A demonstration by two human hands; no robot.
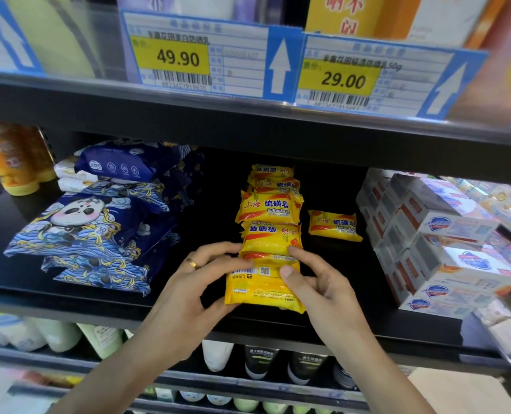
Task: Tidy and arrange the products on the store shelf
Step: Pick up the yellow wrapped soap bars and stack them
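Hands, L (188, 282) & R (317, 282), grip 1 yellow soap pack (263, 289)

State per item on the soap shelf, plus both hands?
Front soap pack: back side up, held by both hands.
Soap row: lined up behind it.
Lone soap pack: lying apart, right of the row.
Left hand: gripping the pack.
Right hand: gripping the pack.

Yellow sulfur soap packets (270, 225): row stacked front to back, mid-shelf, overlapping. Front packet (263, 289): barcode side up. Single packet (333, 226): just right, apart.
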